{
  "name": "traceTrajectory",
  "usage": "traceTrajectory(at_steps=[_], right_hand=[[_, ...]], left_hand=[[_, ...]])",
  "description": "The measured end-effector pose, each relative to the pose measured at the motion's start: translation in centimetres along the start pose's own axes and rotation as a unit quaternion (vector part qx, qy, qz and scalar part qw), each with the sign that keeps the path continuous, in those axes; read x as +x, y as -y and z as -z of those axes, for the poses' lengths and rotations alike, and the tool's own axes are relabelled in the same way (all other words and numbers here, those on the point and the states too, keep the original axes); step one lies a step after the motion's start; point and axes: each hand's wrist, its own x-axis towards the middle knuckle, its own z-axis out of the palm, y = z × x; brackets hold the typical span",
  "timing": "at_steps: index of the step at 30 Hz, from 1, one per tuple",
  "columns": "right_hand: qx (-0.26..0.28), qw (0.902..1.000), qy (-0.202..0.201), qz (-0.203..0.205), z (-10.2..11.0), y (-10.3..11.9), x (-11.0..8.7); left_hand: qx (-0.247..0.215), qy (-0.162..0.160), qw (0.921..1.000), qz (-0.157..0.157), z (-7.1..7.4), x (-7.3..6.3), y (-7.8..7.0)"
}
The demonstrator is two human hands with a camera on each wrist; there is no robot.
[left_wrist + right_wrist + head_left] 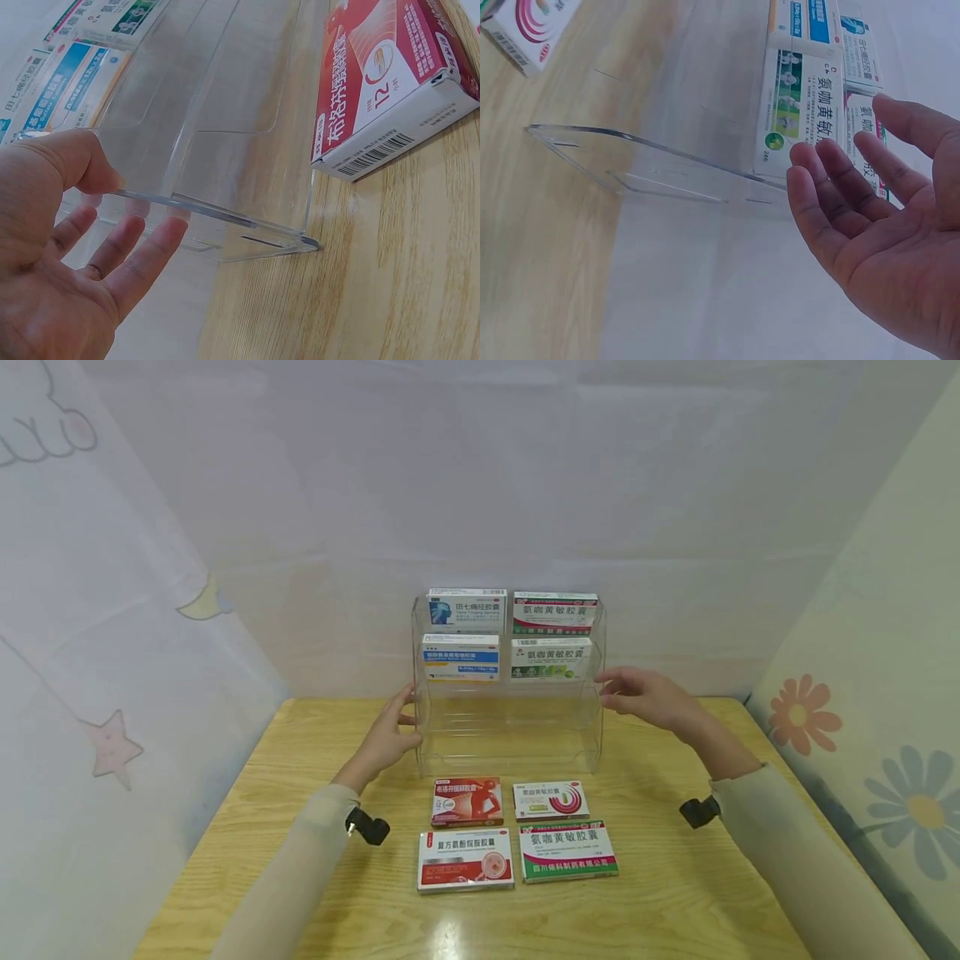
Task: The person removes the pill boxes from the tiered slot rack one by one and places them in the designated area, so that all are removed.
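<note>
A clear plastic stepped display rack stands on the table with medicine boxes on its two upper tiers. Its lower tiers hold nothing. My left hand is at the rack's left side; in the left wrist view, the thumb and fingers pinch the side panel's edge. My right hand is beside the right panel, fingers loosely bent and holding nothing. On the upper tier are a blue-and-white box and a red-green box. Below them sit a blue-orange box and a white-green box.
In front of the rack, a red box and a white box with pink rings lie flat. Nearer me lie a white-red box and a green-pink box. A pale cloth wall stands behind the wooden table.
</note>
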Motion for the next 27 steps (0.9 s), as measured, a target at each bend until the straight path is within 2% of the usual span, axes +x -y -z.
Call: traceTrajectory(at_steps=[7,16,27], right_hand=[[-0.03,0.9993,-0.02,0.001,1.3,0.7,1.6],[-0.036,0.9989,-0.031,0.003,2.5,1.6,3.0],[-0.072,0.9956,-0.058,-0.012,3.0,2.3,4.8]], left_hand=[[-0.001,-0.007,0.9999,-0.01,0.1,-0.1,0.2],[0.003,-0.011,0.9998,-0.014,0.1,0.0,0.3],[0.006,-0.008,0.9999,-0.007,0.0,-0.1,0.1]])
